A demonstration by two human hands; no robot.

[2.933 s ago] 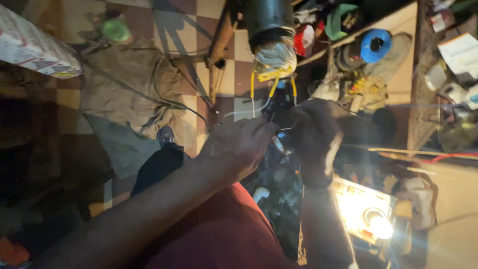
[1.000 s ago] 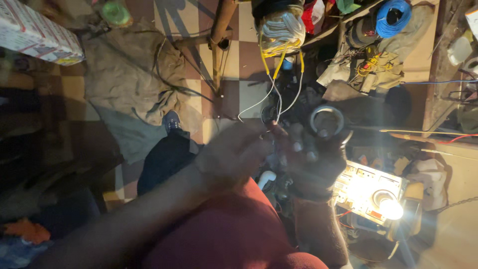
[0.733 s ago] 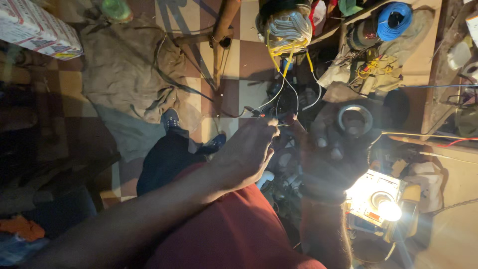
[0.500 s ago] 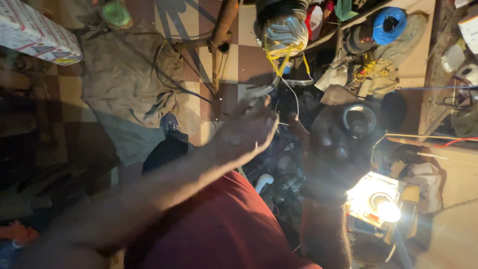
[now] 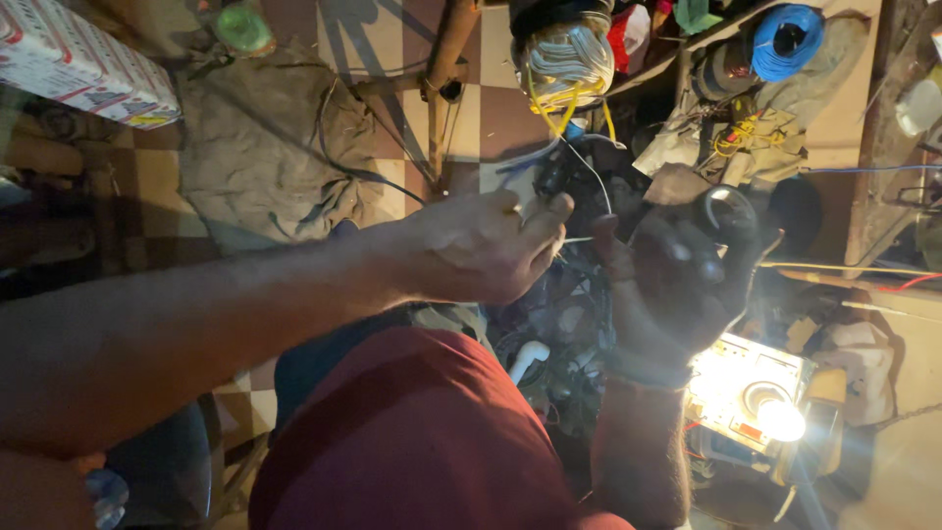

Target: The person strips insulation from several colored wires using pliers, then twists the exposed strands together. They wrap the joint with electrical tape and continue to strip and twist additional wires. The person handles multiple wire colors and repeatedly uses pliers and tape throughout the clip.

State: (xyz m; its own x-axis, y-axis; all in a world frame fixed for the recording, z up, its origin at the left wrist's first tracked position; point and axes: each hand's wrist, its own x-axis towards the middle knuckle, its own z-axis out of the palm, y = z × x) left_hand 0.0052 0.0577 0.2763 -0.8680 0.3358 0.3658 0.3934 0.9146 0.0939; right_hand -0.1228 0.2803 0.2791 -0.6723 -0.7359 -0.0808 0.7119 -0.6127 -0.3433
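Both hands (image 5: 481,245) (image 5: 677,280) close over cluttered wires (image 5: 579,211)

There are two hands: the left hand (image 5: 476,245) and the right hand (image 5: 677,285). I count one blue wire coil (image 5: 788,29), one green bottle cap (image 5: 242,27), one printed carton (image 5: 78,64) and one lit lamp (image 5: 780,420).

The room is dim and warm-toned; 1 hard source, a small lamp (image 5: 782,420) just below the right hand (image 5: 677,285), blows out to white glare and throws streaks across the lower right corner; that hand reads mostly as a dark silhouette against it; the left hand (image 5: 481,245) catches soft light on its knuckles; beyond the fingertips the checkered floor (image 5: 392,39) is brighter; the near forearm and left edge sink into blurred shadow.
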